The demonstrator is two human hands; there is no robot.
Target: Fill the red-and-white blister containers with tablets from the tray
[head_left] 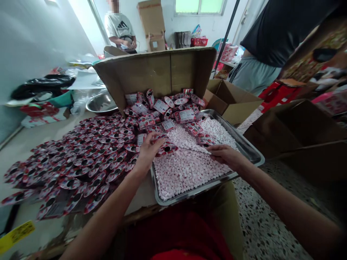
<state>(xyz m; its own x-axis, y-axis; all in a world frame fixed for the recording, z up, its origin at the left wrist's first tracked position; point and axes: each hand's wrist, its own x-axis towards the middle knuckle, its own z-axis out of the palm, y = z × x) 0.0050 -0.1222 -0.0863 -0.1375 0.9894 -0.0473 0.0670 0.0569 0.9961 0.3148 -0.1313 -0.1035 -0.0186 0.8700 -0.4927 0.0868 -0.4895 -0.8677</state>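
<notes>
My left hand [148, 151] is closed on a small red-and-white packet [168, 148] whose oval end, with a dark round opening, points toward me. Below it lies a metal tray [195, 193] full of small white and pale pink candy-like pellets [184, 173]. At the tray's right side my right hand [226, 156] is closed, fingers pointing left, on something thin that I cannot make out. A narrow row of white pellets [193, 146] stretches from its fingertips toward the packet. More packets [187, 115] lie heaped at the tray's far side.
Many packets [92, 162] stand close together on the table at left. A cardboard box [162, 70] stands tipped behind the heap, beside a metal bowl [101, 103]. Open cartons [241, 104] stand at right. One person [120, 29] is at the back, another [273, 39] at right.
</notes>
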